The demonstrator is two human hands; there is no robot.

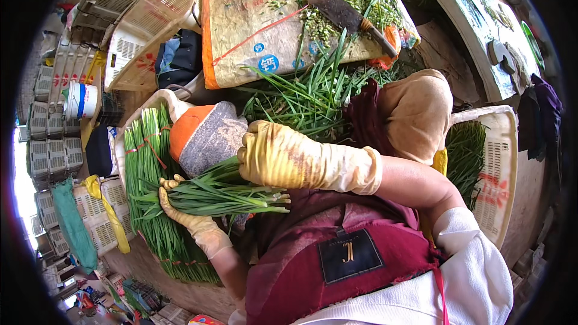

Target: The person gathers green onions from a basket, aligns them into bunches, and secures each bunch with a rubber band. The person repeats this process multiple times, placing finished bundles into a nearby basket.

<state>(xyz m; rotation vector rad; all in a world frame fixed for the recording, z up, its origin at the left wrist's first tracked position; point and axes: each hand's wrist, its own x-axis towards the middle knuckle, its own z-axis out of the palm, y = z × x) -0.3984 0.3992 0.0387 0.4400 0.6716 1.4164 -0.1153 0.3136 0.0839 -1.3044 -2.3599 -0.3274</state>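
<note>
My left hand (180, 205), in a stained, pale yellow glove, cups a bunch of garlic chives (207, 192) near its leafy end. The cut pale stems point right, toward my apron. Above the stem end is my right hand (266, 153), gloved the same way, with fingers curled into a fist. The bunch runs beneath it; whether anything is inside the fist is hidden. Left of my hands, tied bundles of garlic chives (151, 144) with red ties lie in a pale plastic crate (121, 158). Loose green leaves (311, 99) are heaped beyond the right hand.
A cleaver (338, 11) lies on a printed woven sack (253, 22) strewn with trimmings. At right stands another crate (496, 180) holding greens. My knees flank the heap, one in an orange-and-grey cover (212, 135). Stacked crates (56, 153) and a white bucket (81, 99) are at left.
</note>
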